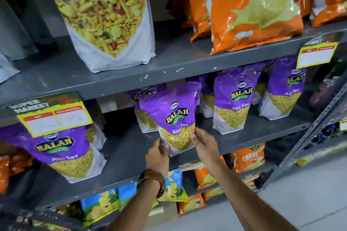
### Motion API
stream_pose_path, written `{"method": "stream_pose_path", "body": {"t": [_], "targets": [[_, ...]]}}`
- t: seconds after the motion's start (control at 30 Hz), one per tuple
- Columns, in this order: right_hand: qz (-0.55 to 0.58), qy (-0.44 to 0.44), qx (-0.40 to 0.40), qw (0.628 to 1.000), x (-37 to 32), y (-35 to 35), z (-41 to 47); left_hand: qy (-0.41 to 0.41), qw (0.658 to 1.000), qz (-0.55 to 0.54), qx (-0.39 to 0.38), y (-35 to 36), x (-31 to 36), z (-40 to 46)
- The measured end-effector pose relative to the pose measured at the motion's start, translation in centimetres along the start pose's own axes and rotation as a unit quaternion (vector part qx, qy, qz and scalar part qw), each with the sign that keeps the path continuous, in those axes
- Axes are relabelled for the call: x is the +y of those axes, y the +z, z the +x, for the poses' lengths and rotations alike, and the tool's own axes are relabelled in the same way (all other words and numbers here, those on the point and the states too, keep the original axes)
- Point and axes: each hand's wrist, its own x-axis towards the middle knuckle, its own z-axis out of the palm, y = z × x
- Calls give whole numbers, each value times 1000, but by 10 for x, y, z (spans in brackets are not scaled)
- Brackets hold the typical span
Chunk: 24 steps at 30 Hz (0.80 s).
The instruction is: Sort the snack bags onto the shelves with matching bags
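Observation:
A purple Aloo Sev bag point(171, 116) stands upright on the middle grey shelf point(120, 157), near its front edge. My left hand point(157, 153) grips its lower left corner and my right hand point(203, 141) grips its lower right side. Matching purple Aloo Sev bags stand around it: one at the left point(62, 152), one behind it point(145, 110), and two at the right point(234, 101) point(285, 90).
The upper shelf point(169, 60) holds a white mixed-snack bag point(105, 17) and orange chip bags point(253, 9). Lower shelves hold blue chip bags point(101, 206) and orange bags point(247, 157). A yellow price tag point(54, 116) hangs at the left, another point(317, 52) at the right. Grey floor lies right.

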Motion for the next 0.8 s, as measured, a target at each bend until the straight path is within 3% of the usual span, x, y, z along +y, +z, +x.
{"method": "stream_pose_path", "body": {"t": [0.33, 0.8], "targets": [[4, -20, 8, 1000, -1, 68, -26, -3, 1000, 12, 7, -57, -38, 4], [13, 10, 39, 999, -6, 72, -49, 12, 1000, -13, -12, -71, -39, -5]]}}
